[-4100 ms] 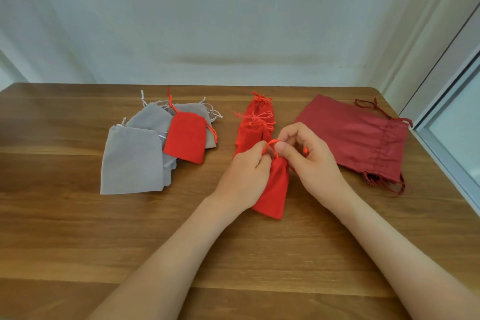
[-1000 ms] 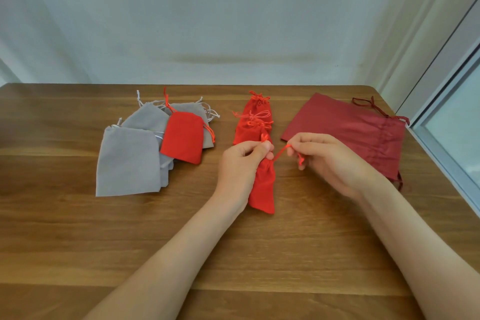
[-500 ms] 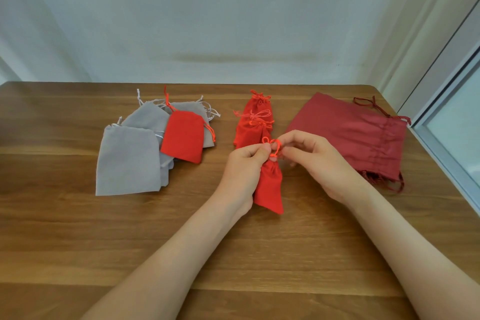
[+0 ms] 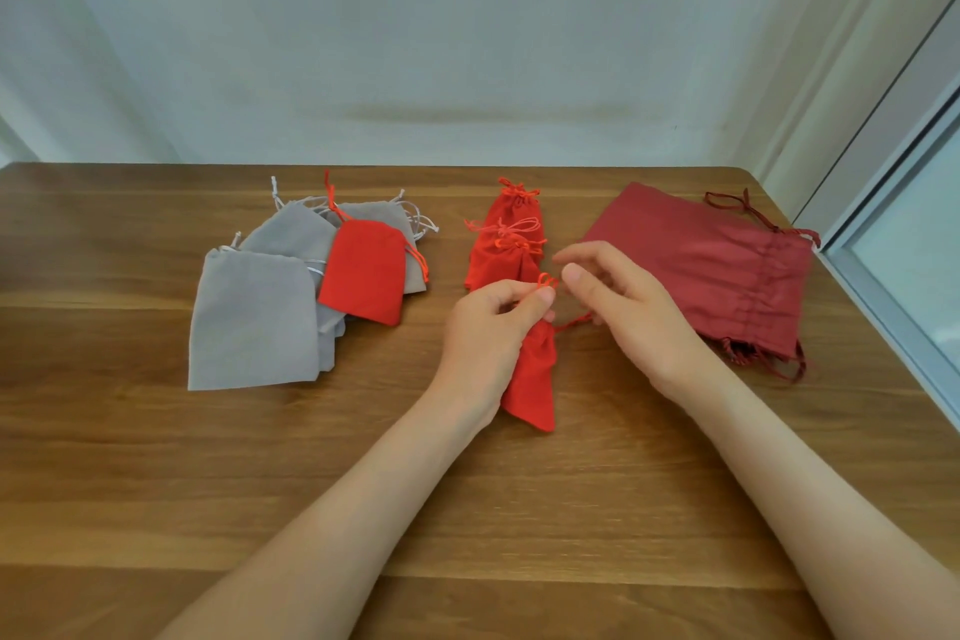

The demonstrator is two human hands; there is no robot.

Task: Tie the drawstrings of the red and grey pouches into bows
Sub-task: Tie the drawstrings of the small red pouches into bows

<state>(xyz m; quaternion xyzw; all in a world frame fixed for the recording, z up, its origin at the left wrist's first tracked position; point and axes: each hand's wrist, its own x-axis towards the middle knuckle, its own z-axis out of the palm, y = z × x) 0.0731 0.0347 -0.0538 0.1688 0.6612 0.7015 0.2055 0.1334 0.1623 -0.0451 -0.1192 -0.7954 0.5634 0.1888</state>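
A small red pouch point(image 4: 532, 377) lies gathered at its neck on the wooden table point(image 4: 156, 457). My left hand point(image 4: 491, 333) pinches a small loop of its red drawstring point(image 4: 546, 282) between thumb and forefinger. My right hand point(image 4: 621, 307) hovers just right of the loop, thumb and fingers apart; a strand of cord runs under its palm. Behind them lies a row of red pouches point(image 4: 506, 244) with tied cords. To the left, several grey pouches point(image 4: 254, 317) lie flat with another red pouch point(image 4: 363, 270) on top.
A large dark red drawstring bag point(image 4: 711, 270) lies at the right, close to my right wrist. A window frame point(image 4: 893, 296) borders the table's right edge. A pale wall stands behind the far edge.
My right hand has let go of the loop and opened slightly, moving a little right. My left hand still pinches the drawstring loop; the pouch stays put.
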